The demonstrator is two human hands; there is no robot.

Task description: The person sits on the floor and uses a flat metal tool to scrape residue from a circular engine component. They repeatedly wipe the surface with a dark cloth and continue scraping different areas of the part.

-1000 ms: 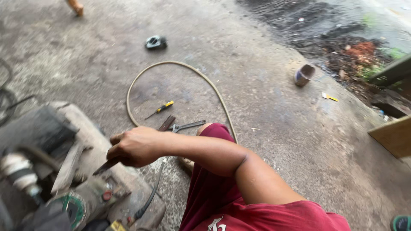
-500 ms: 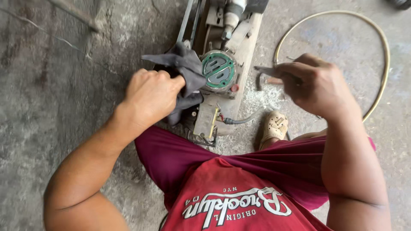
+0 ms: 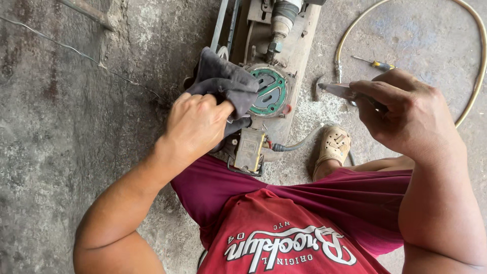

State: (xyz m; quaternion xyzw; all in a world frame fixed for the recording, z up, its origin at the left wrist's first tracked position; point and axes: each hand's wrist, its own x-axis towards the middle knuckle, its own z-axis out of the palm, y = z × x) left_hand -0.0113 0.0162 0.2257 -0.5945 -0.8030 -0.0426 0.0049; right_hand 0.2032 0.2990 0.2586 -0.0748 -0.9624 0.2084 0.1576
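The person's left hand (image 3: 195, 124) has its grip pressed around a dark grey rag (image 3: 225, 83), bunched in the fingers and laid against the left edge of a round green gasket face (image 3: 269, 91) on a worn metal machine (image 3: 264, 76) that sits on the concrete floor (image 3: 76, 127). The rag covers part of the machine's near-left side and touches the green ring. The right hand (image 3: 406, 114) is held to the right of the machine, apart from it, its grip pinching a slim metal tool (image 3: 337, 90) whose flat tip points left toward the green face without touching it. The rest of the tool is hidden inside the fist, so its kind cannot be told. A dull metal cylinder (image 3: 284, 15) runs up the far part of the machine, and a small tan box (image 3: 248, 149) with a dark cable sits at its near end. On the floor to the far right, a tan hose (image 3: 355, 30) curves in a wide loop, and a yellow-handled screwdriver (image 3: 375, 64) lies inside that loop, just beyond the right hand. A foot in a beige sandal (image 3: 332, 147) rests on the floor just right of the machine, below the right hand. A thin wire (image 3: 66, 48) trails across the floor at far left.
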